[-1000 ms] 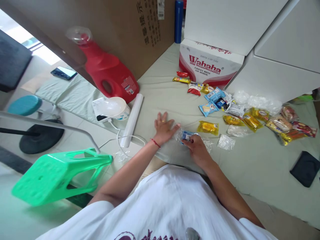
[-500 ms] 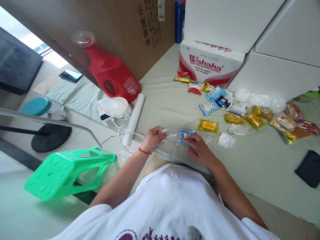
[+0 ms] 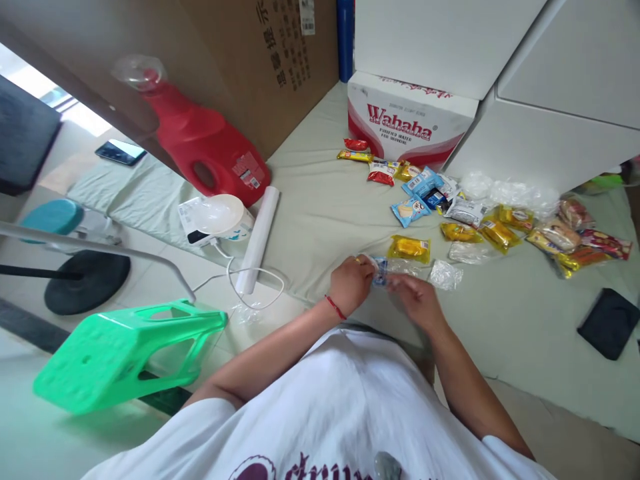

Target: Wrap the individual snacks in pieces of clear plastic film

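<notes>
Between my two hands, just above the front of the pale green cloth, is a small blue snack packet (image 3: 380,272) with clear plastic film (image 3: 404,268) around it. My left hand (image 3: 352,283) is closed at the packet's left end, its fingers curled over the film there. On the other side, my right hand (image 3: 417,297) pinches near the packet's right end, where the film is thin and hard to make out. Just beyond the hands lies a yellow snack packet (image 3: 409,249). A crumpled clear wrapper (image 3: 446,275) rests right of my right hand.
Several snack packets (image 3: 465,212) and bunched clear plastic (image 3: 510,190) lie right of centre before a Wahaba carton (image 3: 407,120). To the left stand a red jug (image 3: 207,143), a paper cup (image 3: 230,217), a white roll (image 3: 259,240) with a cable, and a green stool (image 3: 125,353).
My left hand has moved right, from the stretched film's far end to the blue packet. My right hand has shifted slightly right, off the packet's face. The view has swung a little.
</notes>
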`<state>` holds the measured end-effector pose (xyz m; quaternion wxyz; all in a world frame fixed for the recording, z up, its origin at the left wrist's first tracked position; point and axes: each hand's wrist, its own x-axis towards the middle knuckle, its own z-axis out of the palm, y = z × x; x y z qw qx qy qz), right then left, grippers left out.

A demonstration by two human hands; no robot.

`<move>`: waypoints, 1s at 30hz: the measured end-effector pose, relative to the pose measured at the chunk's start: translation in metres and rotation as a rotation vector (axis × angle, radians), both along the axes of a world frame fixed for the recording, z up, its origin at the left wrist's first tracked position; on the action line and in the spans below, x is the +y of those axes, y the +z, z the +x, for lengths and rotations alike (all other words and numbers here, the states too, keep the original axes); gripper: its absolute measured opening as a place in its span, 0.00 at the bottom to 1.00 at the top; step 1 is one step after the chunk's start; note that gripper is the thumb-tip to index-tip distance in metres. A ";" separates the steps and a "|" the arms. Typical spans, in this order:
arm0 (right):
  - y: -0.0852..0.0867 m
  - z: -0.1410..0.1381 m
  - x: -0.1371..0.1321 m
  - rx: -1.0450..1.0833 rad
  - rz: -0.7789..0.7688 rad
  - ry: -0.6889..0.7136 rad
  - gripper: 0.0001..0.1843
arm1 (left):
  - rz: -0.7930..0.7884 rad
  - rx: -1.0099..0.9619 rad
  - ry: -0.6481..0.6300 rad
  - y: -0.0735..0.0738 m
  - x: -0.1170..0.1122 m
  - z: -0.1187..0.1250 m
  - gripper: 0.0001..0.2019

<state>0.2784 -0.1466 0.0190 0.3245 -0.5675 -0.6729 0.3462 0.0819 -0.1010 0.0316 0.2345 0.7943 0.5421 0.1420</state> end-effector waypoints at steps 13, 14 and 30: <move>-0.019 0.010 0.021 -0.380 0.129 -0.313 0.08 | -0.187 0.083 0.371 -0.009 0.018 0.000 0.33; -0.016 0.008 0.019 -0.314 0.157 -0.298 0.08 | -0.178 0.084 0.361 -0.009 0.018 -0.001 0.31; -0.021 -0.036 -0.016 0.609 -0.222 -0.262 0.22 | 0.192 -0.293 -0.203 -0.025 -0.030 0.023 0.21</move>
